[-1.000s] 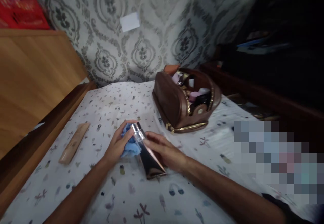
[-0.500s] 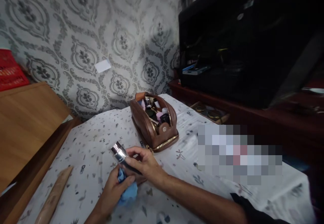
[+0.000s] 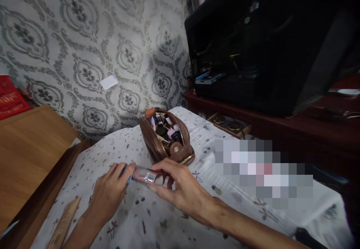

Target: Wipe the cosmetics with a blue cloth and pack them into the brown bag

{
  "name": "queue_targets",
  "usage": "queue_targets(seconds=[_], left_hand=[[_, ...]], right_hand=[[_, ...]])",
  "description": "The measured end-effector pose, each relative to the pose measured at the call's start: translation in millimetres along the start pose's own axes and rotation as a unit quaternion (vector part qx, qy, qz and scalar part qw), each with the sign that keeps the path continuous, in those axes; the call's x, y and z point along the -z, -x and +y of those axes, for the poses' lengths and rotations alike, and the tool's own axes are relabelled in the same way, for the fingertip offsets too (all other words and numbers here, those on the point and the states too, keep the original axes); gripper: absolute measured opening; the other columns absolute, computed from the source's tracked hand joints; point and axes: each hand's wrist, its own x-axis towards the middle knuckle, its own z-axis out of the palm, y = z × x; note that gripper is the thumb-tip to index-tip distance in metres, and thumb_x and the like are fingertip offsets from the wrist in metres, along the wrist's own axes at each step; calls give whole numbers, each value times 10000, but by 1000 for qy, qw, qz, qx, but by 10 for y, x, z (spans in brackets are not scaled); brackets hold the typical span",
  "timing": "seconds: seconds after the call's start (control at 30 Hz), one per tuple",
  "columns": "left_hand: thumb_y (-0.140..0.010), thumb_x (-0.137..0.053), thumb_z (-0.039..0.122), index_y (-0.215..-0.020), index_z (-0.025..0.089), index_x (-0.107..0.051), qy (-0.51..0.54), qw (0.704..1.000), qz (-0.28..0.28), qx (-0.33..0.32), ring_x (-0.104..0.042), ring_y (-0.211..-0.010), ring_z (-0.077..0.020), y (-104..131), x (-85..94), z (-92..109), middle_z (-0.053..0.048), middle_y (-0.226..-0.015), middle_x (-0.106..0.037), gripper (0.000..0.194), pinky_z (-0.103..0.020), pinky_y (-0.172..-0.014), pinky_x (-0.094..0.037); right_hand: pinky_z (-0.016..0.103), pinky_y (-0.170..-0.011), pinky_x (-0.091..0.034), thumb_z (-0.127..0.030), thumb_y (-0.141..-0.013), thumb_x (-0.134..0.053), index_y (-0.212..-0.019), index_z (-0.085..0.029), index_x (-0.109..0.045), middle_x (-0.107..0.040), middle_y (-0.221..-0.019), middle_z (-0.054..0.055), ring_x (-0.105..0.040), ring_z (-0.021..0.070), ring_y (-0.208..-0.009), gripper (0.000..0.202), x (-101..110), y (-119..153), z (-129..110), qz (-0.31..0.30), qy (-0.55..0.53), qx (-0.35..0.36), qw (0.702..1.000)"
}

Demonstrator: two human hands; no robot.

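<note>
Head view: left hand's point(image 3: 110, 187) fingers were curled tight over a blue cloth point(image 3: 129, 180) at the shiny tube point(image 3: 144, 175). Right hand's point(image 3: 184, 189) fingers, partly spread, gripped its other end.

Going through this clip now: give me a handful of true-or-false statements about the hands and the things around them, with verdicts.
1. The bag is zipped shut. False: it is open, with things showing inside.
2. Both the left hand and the right hand are on the silver tube. True.
3. The blue cloth is in the right hand. False: it is in the left hand, mostly hidden.
4. The tan tube lies near the left forearm. True.
5. The white card is on the bed sheet. False: it is on the wall.
</note>
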Motion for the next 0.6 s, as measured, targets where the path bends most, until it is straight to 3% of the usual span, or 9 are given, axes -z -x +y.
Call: queue_targets(seconds=[0.1, 0.2, 0.27, 0.37, 0.4, 0.47, 0.6], left_hand=[[-761, -426, -56, -1232, 232, -582, -54, 996, 48, -59, -624, -898, -214, -301, 114, 28, -43, -984, -671, 573, -264, -544, -455], [-789, -452, -43, -1212, 241, -573, -43, 989, 118, -80, -641, -952, -213, -661, 184, 45, -51, -1039, -691, 524, -262, -566, -463], [-854, -487, 28, -1291, 247, -524, 7, 984, 170, -45, -638, -1065, -231, -926, 194, 42, -76, -1163, -678, 491, -269, -652, -503], [-930, -522, 202, -1345, 212, -480, 97, 970, 212, 70, -615, -1148, -270, -1337, 153, 29, -114, -1262, -631, 417, -321, -790, -537], [-938, -513, 223, -1319, 198, -506, 117, 969, 197, 95, -621, -1122, -271, -1468, 125, 25, -115, -1240, -636, 381, -334, -805, -538], [-932, -474, 182, -1192, 199, -600, 130, 981, 114, 92, -635, -1054, -256, -1704, 54, 16, -92, -1167, -658, 290, -344, -819, -536], [-859, -489, 102, -1098, 198, -685, 83, 995, -60, -9, -563, -1218, -265, -2055, -72, -12, -79, -1243, -662, 324, -331, -891, -518]], right_hand=[[275, -642, -504, -273, -796, -711, -1001, -204, -698, -678, -890, 41, -619, 159, -719, 216, 146, 41, 9, 21, -2, -19, 1000], [278, -646, -533, -315, -827, -684, -1033, -205, -690, -706, -866, 35, -645, 158, -711, 233, 353, 41, -11, 73, -32, -30, 996], [288, -653, -550, -396, -834, -689, -1041, -195, -683, -733, -888, 48, -675, 176, -745, 289, 522, 18, -34, 120, -68, -36, 990], [296, -649, -559, -523, -793, -732, -983, -185, -683, -746, -873, 58, -692, 193, -743, 391, 768, -33, -62, 196, -91, -56, 975], [297, -656, -559, -548, -776, -746, -955, -186, -686, -744, -855, 56, -693, 196, -740, 408, 835, -50, -66, 221, -82, -62, 970], [298, -666, -557, -584, -750, -763, -903, -191, -691, -738, -818, 51, -692, 197, -726, 427, 933, -83, -57, 259, -56, -69, 962], [314, -679, -565, -612, -733, -765, -868, -194, -695, -737, -812, 53, -699, 202, -703, 445, 984, -153, 27, 268, -42, -79, 959]])
